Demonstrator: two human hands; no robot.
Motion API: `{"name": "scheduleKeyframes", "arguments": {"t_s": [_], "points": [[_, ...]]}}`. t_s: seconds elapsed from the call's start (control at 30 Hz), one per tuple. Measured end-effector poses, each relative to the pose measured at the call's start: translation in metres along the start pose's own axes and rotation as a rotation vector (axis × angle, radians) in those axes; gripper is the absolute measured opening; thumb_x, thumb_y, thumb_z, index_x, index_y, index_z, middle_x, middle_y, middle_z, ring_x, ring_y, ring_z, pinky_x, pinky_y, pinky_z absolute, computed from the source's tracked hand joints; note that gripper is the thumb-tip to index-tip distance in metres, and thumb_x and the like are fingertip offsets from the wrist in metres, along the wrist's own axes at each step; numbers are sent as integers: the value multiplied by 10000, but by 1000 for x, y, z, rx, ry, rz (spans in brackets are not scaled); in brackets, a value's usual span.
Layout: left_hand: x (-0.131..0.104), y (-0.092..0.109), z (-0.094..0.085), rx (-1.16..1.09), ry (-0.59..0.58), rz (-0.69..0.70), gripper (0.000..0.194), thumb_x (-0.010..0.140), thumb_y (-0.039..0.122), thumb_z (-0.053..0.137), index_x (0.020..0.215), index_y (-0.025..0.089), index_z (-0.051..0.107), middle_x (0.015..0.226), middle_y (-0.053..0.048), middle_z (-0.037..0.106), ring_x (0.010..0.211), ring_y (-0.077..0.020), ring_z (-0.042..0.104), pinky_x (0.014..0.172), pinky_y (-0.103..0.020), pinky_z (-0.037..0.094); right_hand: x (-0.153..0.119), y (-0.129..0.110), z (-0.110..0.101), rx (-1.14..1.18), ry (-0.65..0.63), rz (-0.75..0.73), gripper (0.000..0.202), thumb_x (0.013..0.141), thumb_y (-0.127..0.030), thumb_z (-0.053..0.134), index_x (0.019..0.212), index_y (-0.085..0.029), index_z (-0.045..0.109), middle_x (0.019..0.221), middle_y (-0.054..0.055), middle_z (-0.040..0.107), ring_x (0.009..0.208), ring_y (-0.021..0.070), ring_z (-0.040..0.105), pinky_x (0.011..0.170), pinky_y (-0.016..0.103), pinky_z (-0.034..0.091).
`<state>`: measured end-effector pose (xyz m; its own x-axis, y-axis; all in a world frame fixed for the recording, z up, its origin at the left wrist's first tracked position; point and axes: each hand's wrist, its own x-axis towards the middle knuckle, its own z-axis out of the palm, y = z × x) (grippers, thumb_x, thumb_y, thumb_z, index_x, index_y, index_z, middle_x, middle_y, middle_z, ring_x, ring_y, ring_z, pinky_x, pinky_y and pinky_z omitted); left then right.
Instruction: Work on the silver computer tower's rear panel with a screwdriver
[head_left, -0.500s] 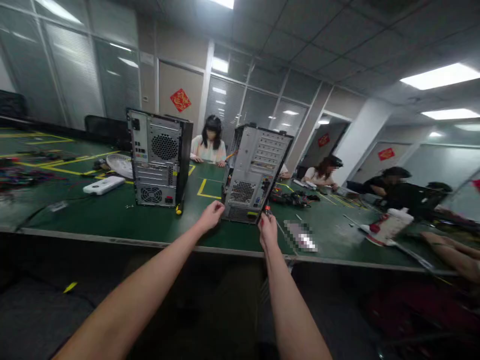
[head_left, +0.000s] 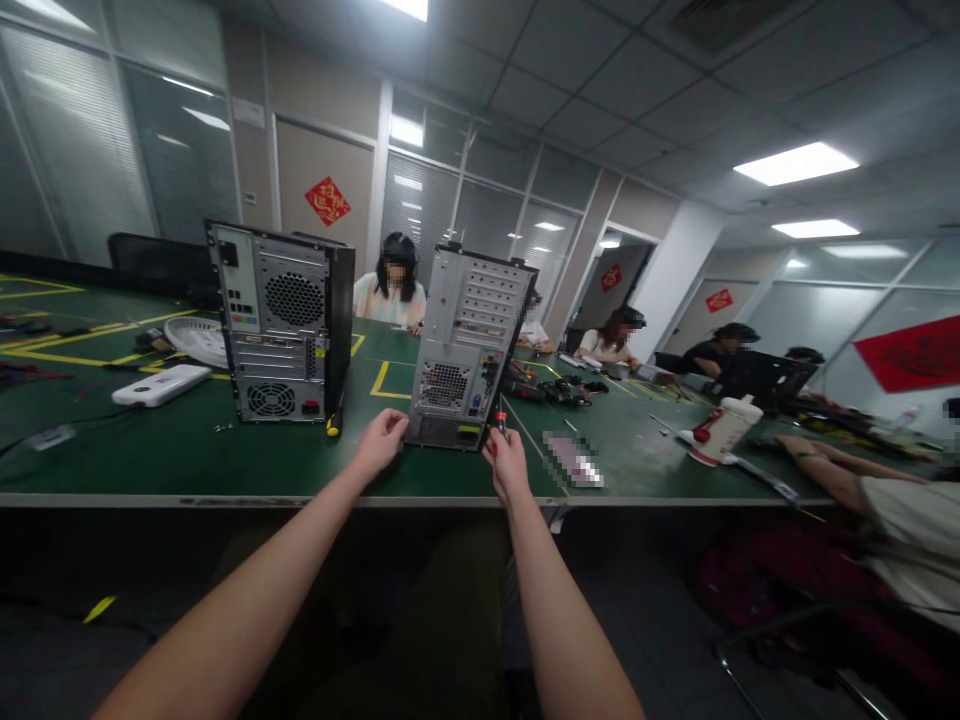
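A grey computer tower stands upright on the green table, its back panel facing me. My left hand grips its lower left corner. My right hand is at the lower right corner, shut on a small screwdriver with a red handle held against the case's right edge. A second tower with black sides stands to the left, with a yellow-handled screwdriver lying at its base.
A white flat device and a white fan grille lie at the left. Cables and tools sit behind the grey tower. A white bottle stands at the right. Several people sit around the table; a forearm rests on its right edge.
The view has shifted, so both towers appear further left. The grey tower now stands straighter than before. Both hands stay at its lower corners.
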<state>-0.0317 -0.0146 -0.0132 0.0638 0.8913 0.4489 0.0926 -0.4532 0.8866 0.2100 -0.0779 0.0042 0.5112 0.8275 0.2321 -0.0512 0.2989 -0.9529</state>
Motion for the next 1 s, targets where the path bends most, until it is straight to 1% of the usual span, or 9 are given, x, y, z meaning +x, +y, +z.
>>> {"name": "scheduleKeyframes", "arguments": {"t_s": [0.1,0.2,0.3,0.37,0.47,0.53,0.6,0.73,1.0], "points": [[-2,4,1,38,13,14,270,841,435,595,904,179,651,856,-49,696,788,-197,633,725,-305,473,-10,-5,-6,-52,115,-76,362,744,-535,648,883,-245,483,793,-29,608,748,139,628,698,268,505],[-6,11,0,60,73,48,226,847,396,592,909,187,654,906,-56,708,840,-204,648,751,-308,479,-31,-16,-20,-139,225,-159,380,752,-532,652,927,-235,491,755,-44,578,685,142,576,670,269,467],[-12,19,-2,76,192,60,203,838,381,610,857,183,652,862,-56,705,833,-202,646,758,-310,476,-61,-33,-35,-207,276,-228,371,770,-518,660,944,-224,514,740,-56,538,658,134,518,650,257,423],[-18,23,-1,-23,162,22,228,820,396,640,847,171,659,842,-62,715,796,-193,652,748,-310,485,-80,-47,-40,-257,277,-269,348,779,-485,682,948,-215,540,751,-50,538,666,131,505,648,247,402],[-26,28,7,-255,50,-89,314,751,441,728,862,150,683,852,-82,740,798,-187,673,752,-305,502,-105,-66,-41,-411,169,-372,283,855,-453,618,977,-208,544,721,-51,527,630,127,485,605,236,371],[-31,33,13,-409,17,-184,368,689,458,785,850,141,691,851,-98,752,788,-184,681,728,-295,504,-118,-74,-39,-485,76,-379,252,888,-425,575,1016,-211,541,685,-60,520,605,127,475,592,233,366],[-34,37,17,-484,-16,-253,390,647,445,828,847,135,703,877,-116,762,786,-179,687,699,-280,499,-128,-78,-37,-580,-18,-365,230,891,-397,568,1033,-217,553,663,-65,528,589,128,477,582,230,365],[-37,42,16,-515,-36,-310,384,627,404,860,856,131,717,862,-116,768,763,-164,688,664,-259,488,-143,-76,-33,-705,-175,-317,207,894,-397,557,1000,-221,585,675,-46,580,592,141,527,586,235,383],[-36,41,16,-503,-70,-318,388,615,372,873,884,132,731,815,-94,763,744,-157,690,654,-251,489,-162,-61,-23,-765,-255,-332,194,904,-373,527,999,-223,605,728,-16,643,637,158,601,631,244,422]]}}
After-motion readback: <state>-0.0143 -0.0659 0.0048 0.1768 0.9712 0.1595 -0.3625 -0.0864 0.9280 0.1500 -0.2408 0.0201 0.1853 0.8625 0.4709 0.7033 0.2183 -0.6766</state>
